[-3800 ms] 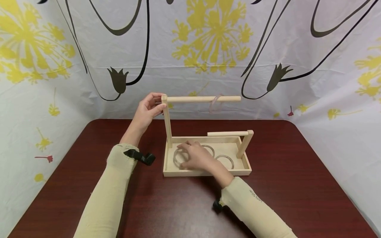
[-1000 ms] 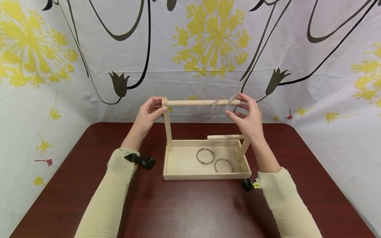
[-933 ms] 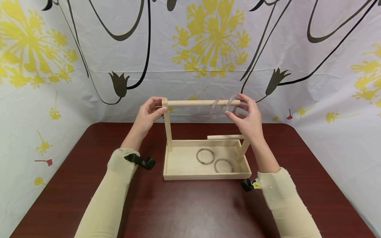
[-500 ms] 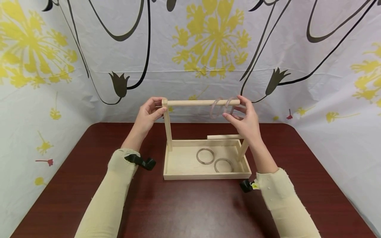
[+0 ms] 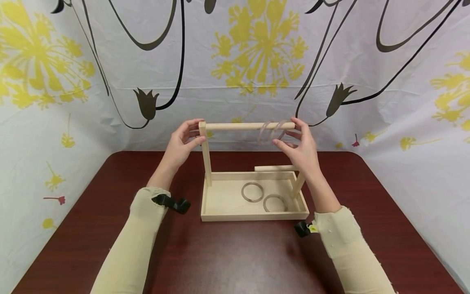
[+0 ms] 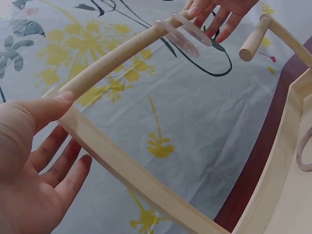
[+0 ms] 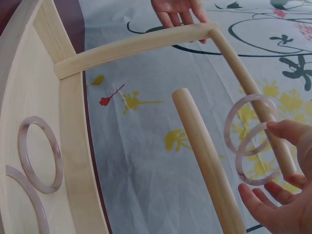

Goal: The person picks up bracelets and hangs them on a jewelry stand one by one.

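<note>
A wooden stand has a tall post [image 5: 206, 157] at its left with a long rod [image 5: 235, 126] pointing right. My left hand [image 5: 182, 141] holds the post's top, thumb in front and fingers behind. Two pale pinkish bangles hang on the long rod, the left one [image 5: 262, 132] clear of my fingers. My right hand [image 5: 302, 149], by the rod's free end, pinches the other bangle [image 7: 257, 155] with thumb and fingertips. The rod passes through it. Two more bangles lie flat in the stand's tray, one near the middle [image 5: 252, 192] and one nearer the front right [image 5: 275, 203].
A shorter rod [image 5: 273, 168] on a low post [image 5: 299, 184] points left from the tray's right end, partly behind my right hand. The shallow wooden tray [image 5: 253, 217] stands on a dark red table [image 5: 235, 257]. A flower-printed white cloth [image 5: 227, 98] hangs behind and beside it.
My right hand has gone from the tray up to the long rod, taking a bangle from the tray's left part onto it, and lately slid it slightly left. My left hand stays at the post.
</note>
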{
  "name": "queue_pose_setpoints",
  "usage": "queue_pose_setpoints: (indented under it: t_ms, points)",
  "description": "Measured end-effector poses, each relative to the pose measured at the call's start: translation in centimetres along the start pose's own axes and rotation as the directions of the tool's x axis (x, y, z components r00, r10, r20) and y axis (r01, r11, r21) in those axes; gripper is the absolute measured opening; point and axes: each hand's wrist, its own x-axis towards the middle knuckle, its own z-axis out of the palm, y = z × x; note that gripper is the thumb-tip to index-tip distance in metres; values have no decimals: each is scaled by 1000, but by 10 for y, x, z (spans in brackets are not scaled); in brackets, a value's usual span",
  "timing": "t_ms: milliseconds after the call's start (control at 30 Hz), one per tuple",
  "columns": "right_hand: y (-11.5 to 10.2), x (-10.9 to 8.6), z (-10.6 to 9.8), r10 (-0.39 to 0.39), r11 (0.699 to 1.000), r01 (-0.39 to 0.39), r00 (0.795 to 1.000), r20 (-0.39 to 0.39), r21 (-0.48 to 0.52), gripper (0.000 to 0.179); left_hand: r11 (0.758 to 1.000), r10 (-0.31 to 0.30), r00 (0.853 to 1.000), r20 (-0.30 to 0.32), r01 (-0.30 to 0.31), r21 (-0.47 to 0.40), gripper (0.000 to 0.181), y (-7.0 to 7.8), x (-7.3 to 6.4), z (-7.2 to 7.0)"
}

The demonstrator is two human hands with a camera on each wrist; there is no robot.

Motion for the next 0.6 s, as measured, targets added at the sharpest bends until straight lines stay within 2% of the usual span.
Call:
queue_pose_setpoints:
  t_ms: [100, 200, 400, 500, 600]
  points:
    - [1, 0, 0, 5, 1000, -5, 1000, -1, -6, 79, 1000, 24, 1000, -11, -23, 13, 55, 2, -2, 2]
    - [0, -1, -1, 11, 1000, -11, 1000, 13, -1, 79, 998, 47, 997, -60, -44, 54, 57, 6, -7, 5]
    - [0, -3, -7, 14, 999, -15, 999, 35, 35, 81, 972, 124, 975, -187, -82, 222, 56, 12, -18, 12]
    - [2, -3, -11, 17, 999, -18, 999, 32, 31, 81, 967, 148, 967, -209, -97, 236, 53, 14, -21, 15]
    - [5, -5, -17, 25, 999, -26, 999, 32, 29, 80, 970, 148, 966, -210, -101, 222, 50, 16, -24, 18]
